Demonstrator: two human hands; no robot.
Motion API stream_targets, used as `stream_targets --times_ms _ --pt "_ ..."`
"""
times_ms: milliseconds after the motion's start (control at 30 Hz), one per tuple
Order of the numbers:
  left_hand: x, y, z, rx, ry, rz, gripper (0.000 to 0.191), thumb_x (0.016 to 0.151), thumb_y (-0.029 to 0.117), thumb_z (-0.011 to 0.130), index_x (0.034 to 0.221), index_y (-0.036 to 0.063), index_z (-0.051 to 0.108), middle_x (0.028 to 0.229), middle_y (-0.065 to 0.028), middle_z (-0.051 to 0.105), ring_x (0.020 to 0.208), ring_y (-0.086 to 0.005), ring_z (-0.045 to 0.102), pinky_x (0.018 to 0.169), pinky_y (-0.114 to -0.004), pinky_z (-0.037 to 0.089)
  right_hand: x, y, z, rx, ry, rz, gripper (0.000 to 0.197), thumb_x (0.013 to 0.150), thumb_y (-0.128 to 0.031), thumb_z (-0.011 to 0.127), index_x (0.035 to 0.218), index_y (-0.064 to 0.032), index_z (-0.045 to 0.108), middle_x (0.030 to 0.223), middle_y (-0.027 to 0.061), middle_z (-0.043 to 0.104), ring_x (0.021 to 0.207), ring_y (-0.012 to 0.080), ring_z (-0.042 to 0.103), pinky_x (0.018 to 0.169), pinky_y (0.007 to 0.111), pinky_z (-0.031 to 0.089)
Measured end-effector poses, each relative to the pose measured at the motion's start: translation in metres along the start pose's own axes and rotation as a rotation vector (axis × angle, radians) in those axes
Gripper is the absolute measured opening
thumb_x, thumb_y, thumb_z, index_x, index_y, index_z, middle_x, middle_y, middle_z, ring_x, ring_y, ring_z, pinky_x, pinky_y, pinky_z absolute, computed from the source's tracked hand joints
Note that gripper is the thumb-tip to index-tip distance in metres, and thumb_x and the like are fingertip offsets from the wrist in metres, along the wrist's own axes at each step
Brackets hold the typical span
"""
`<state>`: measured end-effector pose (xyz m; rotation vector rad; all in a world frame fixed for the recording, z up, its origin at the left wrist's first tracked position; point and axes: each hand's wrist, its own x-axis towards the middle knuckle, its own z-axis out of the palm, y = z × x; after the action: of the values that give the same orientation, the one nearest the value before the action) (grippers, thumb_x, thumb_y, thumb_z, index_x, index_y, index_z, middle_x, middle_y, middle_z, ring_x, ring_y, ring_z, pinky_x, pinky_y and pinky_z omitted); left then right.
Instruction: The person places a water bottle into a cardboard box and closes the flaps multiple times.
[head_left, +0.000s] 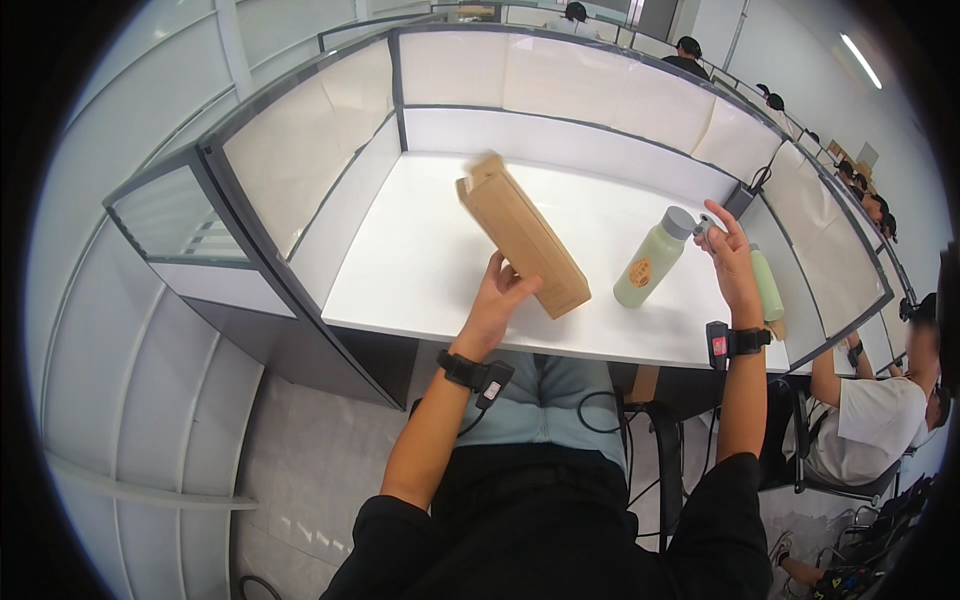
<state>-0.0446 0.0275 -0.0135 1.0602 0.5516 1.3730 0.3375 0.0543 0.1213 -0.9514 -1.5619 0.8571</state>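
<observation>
My left hand (501, 300) grips the lower end of a long brown cardboard box (525, 238), which leans away to the upper left. The flap at the box's far end stands open and looks blurred. My right hand (726, 251) holds a light green bottle (646, 271) by the grey carry loop (705, 223) on its grey lid (678, 223). The bottle tilts, lid to the right, and bears an orange sticker with writing. Whether its base touches the white table (397, 247) I cannot tell.
A second light green bottle (766, 283) lies at the right side of the table, partly behind my right forearm. A black power adapter (741, 196) sits in the back right corner. Partition panels (562, 79) enclose the table. A person (874, 420) sits close by on the right.
</observation>
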Motion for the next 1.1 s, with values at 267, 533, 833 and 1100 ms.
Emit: stream_targets --times_ms 267,533,833,1100 --pt "-0.001 0.007 0.009 0.112 -0.034 0.037 0.096 0.082 0.007 0.083 0.160 0.0087 0.027 0.147 -0.0118 0.049 0.141 -0.0266 0.044 0.120 -0.044 0.033 -0.006 -0.011 -0.011 -0.075 -0.241 0.123 0.071 0.092 -0.021 0.078 0.153 -0.0050 0.047 0.085 -0.0009 0.066 0.090 0.0120 0.064 0.091 0.029 0.047" --pt "-0.002 0.007 0.010 0.134 -0.063 0.018 0.087 0.087 0.003 0.077 0.159 0.0088 0.028 0.153 -0.0097 0.045 0.143 -0.0267 0.043 0.120 -0.044 0.035 0.003 -0.019 -0.009 -0.162 -0.330 0.190 0.076 0.089 -0.011 0.078 0.157 -0.0040 0.043 0.092 0.0037 0.069 0.093 0.0123 0.066 0.087 0.027 0.049" --pt "-0.002 0.007 0.011 0.097 -0.045 -0.005 0.096 0.083 0.007 0.082 0.161 0.0070 0.026 0.150 -0.0141 0.046 0.143 -0.0290 0.043 0.120 -0.044 0.034 0.018 -0.014 0.004 -0.172 -0.412 0.254 0.076 0.087 -0.002 0.076 0.155 -0.0009 0.042 0.112 0.0040 0.068 0.090 0.0110 0.063 0.086 0.029 0.052" --pt "0.000 0.005 0.008 0.143 -0.062 -0.026 0.088 0.086 0.004 0.079 0.159 0.0094 0.030 0.155 -0.0100 0.043 0.145 -0.0281 0.040 0.121 -0.044 0.033 0.029 -0.005 0.015 -0.292 -0.460 0.275 0.072 0.087 -0.008 0.080 0.149 -0.0014 0.046 0.122 0.0059 0.065 0.104 0.0151 0.062 0.092 0.033 0.053"
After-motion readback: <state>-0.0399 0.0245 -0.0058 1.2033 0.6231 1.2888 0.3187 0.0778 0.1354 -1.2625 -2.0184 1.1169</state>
